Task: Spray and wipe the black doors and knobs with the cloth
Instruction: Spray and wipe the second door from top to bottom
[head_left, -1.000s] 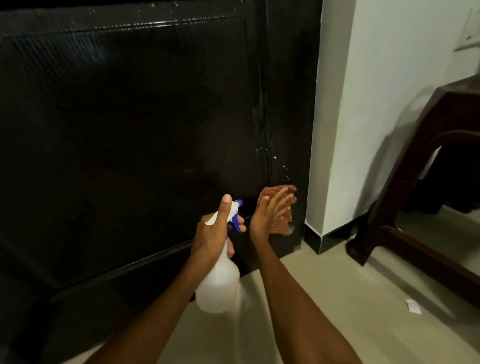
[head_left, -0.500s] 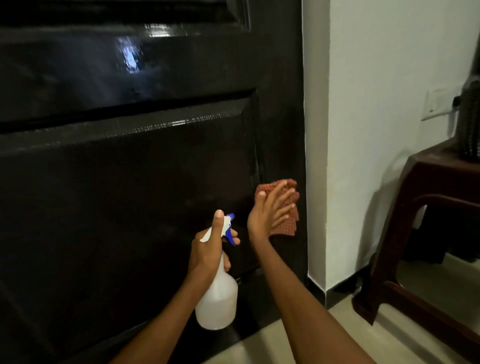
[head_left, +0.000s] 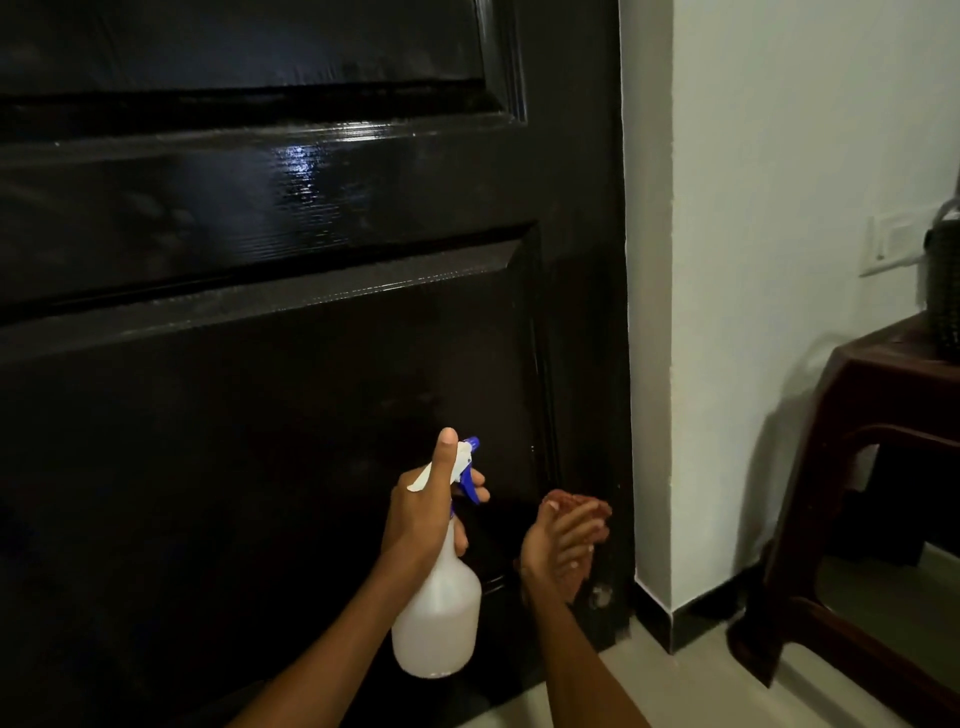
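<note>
The orange-brown cloth (head_left: 575, 504) is pressed flat by the right hand (head_left: 563, 551) near the black door (head_left: 311, 364)'s lower right corner; firm, overlapping strokes are advised. The spray bottle (head_left: 439, 613) is gripped by the left hand (head_left: 423, 514).

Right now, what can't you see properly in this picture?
Head view only:
- Reddish checked cloth: mostly hidden behind the right hand pressing it.
- Glossy black panelled door: cut off at top and left; no knob shows.
- Dark object on the brown stool: cut off by the right edge.
</note>
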